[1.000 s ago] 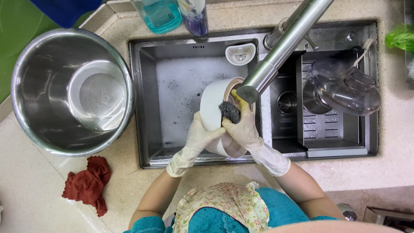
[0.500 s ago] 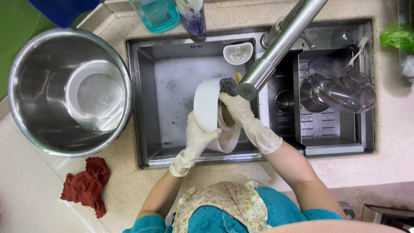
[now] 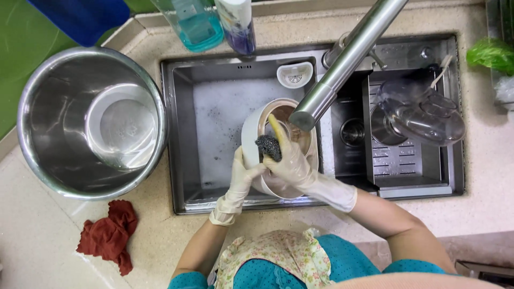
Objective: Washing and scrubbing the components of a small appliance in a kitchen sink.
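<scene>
Head view: rubber-gloved hands [image 3: 267, 168] clutching round white pot [image 3: 254, 131] and coarse dark scourer [image 3: 268, 146].

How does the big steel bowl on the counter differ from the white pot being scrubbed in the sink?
The steel bowl is bare shiny metal; the white pot has a white outside and brownish inside. The steel bowl looks far wider than the white pot. The steel bowl sits untouched on the counter; the white pot is held over the sink by the gloved left hand, while the right hand presses a dark scouring pad to its rim. Both are round and open-topped.
</scene>
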